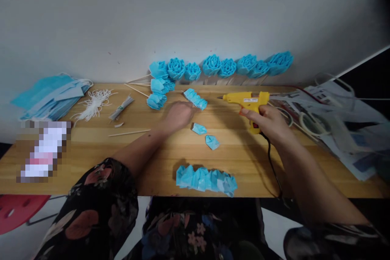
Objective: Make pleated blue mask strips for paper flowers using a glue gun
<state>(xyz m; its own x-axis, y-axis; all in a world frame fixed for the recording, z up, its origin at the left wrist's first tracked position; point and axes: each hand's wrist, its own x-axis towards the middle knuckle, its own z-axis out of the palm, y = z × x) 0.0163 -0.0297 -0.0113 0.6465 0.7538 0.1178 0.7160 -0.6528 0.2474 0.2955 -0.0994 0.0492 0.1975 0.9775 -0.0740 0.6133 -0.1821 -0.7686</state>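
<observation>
My right hand (268, 124) is closed around the handle of a yellow hot glue gun (247, 99), whose nozzle points left over the wooden table (91, 158). My left hand (179, 115) reaches forward with its fingers curled, next to a folded blue strip (195, 98); whether it holds anything is hidden. Two small blue folded pieces (199, 128) (212, 141) lie just right of it. A longer row of folded blue pieces (206, 179) lies near the front edge.
Several finished blue flowers (219, 66) on sticks lean against the wall. A stack of blue face masks (50, 96), white ear loops (93, 105), a wire bundle (121, 107) and a wooden skewer (129, 133) lie at left. Plastic bags and tape (332, 124) sit at right. The gun's black cord (273, 166) trails off the front.
</observation>
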